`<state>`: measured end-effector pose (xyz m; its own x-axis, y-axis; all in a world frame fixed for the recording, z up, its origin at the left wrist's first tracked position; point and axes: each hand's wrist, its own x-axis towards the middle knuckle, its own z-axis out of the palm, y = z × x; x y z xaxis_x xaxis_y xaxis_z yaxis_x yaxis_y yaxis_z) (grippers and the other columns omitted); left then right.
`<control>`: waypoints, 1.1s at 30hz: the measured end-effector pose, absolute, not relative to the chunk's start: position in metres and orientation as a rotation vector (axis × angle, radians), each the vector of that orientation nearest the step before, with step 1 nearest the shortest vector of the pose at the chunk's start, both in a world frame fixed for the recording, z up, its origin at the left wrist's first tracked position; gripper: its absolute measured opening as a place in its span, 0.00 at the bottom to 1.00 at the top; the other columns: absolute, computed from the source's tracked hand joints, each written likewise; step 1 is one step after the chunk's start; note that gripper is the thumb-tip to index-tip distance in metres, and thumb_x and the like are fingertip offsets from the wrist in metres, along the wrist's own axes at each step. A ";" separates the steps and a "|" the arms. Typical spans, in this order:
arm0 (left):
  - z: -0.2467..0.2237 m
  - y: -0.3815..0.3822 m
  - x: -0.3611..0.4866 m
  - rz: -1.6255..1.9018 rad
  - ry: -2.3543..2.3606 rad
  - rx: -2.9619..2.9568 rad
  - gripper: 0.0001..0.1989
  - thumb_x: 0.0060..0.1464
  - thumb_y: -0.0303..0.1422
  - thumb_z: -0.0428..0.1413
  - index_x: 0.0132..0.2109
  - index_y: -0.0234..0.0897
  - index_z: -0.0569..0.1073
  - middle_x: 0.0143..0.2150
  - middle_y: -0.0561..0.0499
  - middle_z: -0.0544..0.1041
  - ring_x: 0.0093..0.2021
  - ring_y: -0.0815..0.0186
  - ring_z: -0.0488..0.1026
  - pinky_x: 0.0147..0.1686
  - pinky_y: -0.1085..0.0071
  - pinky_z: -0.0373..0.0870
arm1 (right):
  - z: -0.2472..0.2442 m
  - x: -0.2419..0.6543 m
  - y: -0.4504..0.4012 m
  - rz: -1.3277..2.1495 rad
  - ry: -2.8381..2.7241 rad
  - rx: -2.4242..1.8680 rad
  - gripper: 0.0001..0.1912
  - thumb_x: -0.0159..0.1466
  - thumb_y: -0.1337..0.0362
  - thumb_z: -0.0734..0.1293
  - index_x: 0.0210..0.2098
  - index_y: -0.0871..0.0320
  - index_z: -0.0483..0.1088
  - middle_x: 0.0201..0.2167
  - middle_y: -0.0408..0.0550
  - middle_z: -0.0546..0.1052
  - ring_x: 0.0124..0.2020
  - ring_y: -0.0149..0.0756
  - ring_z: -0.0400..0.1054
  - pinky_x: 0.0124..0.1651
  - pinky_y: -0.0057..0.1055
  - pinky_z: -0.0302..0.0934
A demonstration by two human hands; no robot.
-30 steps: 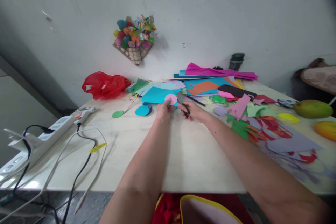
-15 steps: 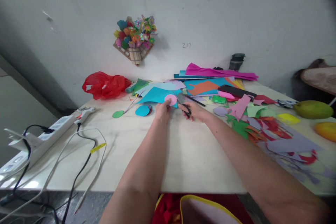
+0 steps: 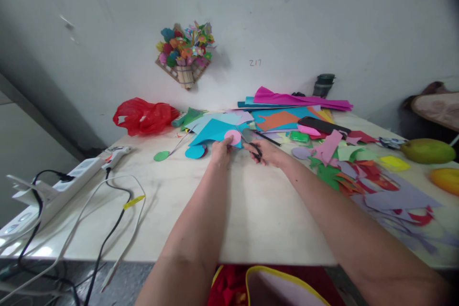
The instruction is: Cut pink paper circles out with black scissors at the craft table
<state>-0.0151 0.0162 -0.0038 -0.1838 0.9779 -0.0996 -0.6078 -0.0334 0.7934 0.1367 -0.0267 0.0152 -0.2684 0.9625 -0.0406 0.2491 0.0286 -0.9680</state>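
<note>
My left hand [image 3: 221, 150] pinches a sheet of blue paper [image 3: 211, 131] together with a pink paper circle [image 3: 233, 137] lying on it, thumb on top. In my right hand [image 3: 268, 151] is a pair of scissors [image 3: 255, 151] with black handles, fingers wrapped round the loops. The blades reach the blue paper's right edge beside the pink circle. A blue paper disc [image 3: 195, 151] with a dark red edge under it lies left of my left hand. Farther left is a green paper disc [image 3: 161, 156].
A red plastic bag [image 3: 145, 117] sits at the back left, a power strip [image 3: 71, 181] with cables at the left. On the right lie paper scraps [image 3: 373, 177], a black phone [image 3: 322, 125], a green mango [image 3: 427, 151] and an orange fruit [image 3: 446, 179]. Paper flowers [image 3: 186, 48] hang on the wall.
The blue sheet has turned slightly, its left corner shifting a little right. Both hands stay nearly in place, still holding the paper and the scissors.
</note>
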 end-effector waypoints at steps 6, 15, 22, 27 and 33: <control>-0.005 0.017 -0.016 1.575 0.872 0.575 0.10 0.39 0.21 0.62 0.31 0.30 0.70 0.28 0.49 0.73 0.25 0.70 0.71 0.25 0.74 0.68 | 0.017 0.136 -0.027 1.276 -1.602 -1.274 0.13 0.60 0.59 0.67 0.25 0.58 0.61 0.14 0.38 0.66 0.12 0.24 0.58 0.07 0.20 0.44; -0.003 0.016 -0.017 1.566 0.892 0.577 0.08 0.40 0.20 0.61 0.30 0.29 0.70 0.29 0.48 0.73 0.25 0.69 0.71 0.25 0.73 0.67 | 0.024 0.135 -0.030 1.257 -1.607 -1.364 0.12 0.59 0.60 0.68 0.25 0.58 0.62 0.13 0.38 0.65 0.10 0.23 0.57 0.08 0.20 0.42; -0.002 0.016 -0.017 1.552 0.893 0.572 0.09 0.39 0.20 0.62 0.30 0.29 0.70 0.28 0.47 0.74 0.25 0.69 0.71 0.24 0.73 0.68 | 0.030 0.137 -0.033 1.271 -1.586 -1.402 0.13 0.59 0.61 0.69 0.24 0.58 0.62 0.12 0.38 0.65 0.10 0.23 0.56 0.08 0.20 0.39; -0.002 0.016 -0.017 1.545 0.896 0.575 0.10 0.39 0.20 0.62 0.31 0.29 0.70 0.27 0.48 0.74 0.24 0.70 0.71 0.24 0.75 0.68 | 0.027 0.140 -0.030 1.316 -1.559 -1.360 0.10 0.62 0.63 0.64 0.25 0.58 0.62 0.13 0.39 0.66 0.10 0.23 0.56 0.08 0.20 0.40; -0.002 0.015 -0.015 1.531 0.899 0.598 0.09 0.39 0.20 0.62 0.30 0.29 0.70 0.28 0.47 0.74 0.25 0.69 0.71 0.23 0.75 0.67 | 0.019 0.142 -0.025 1.255 -1.628 -1.321 0.13 0.59 0.57 0.68 0.26 0.58 0.63 0.14 0.38 0.66 0.11 0.23 0.57 0.09 0.20 0.42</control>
<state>-0.0155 0.0150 -0.0023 -0.1655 0.9789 -0.1196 -0.5817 0.0010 0.8134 0.1421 -0.0255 0.0189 -0.2495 0.9664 -0.0623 0.3060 0.0176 -0.9519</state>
